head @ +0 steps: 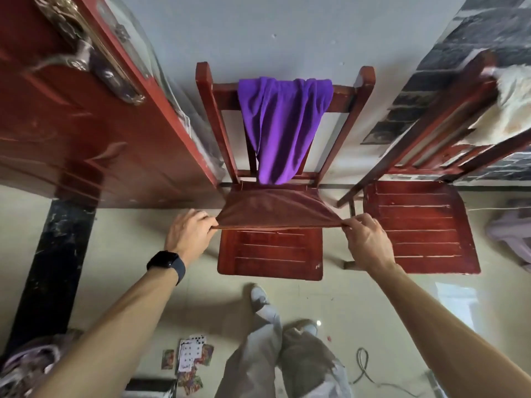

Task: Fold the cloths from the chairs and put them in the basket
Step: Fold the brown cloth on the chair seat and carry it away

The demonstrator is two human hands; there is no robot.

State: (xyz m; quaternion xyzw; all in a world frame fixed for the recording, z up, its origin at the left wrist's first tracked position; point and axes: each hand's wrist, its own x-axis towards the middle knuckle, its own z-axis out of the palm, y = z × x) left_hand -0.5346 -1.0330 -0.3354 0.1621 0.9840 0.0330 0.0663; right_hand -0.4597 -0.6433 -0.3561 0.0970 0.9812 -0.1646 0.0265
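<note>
**Brown cloth stretched out for folding**

My left hand (191,234) and right hand (366,239) each pinch a near corner of the soft brown cloth (273,209). I hold it taut over the slatted seat of the red wooden chair (270,254), I judge so the seat can serve as a folding surface. The bright purple cloth (283,124) hangs over that chair's back, not yet folded. I cannot pick out the basket with certainty.

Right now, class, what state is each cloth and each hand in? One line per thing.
brown cloth, held taut over the seat of the middle chair, near edge lifted.
left hand, pinches the brown cloth's left corner.
right hand, pinches its right corner.
purple cloth, unfolded, draped over the middle chair's backrest.
cream cloth, unfolded, draped over the backrest of the right chair.
</note>
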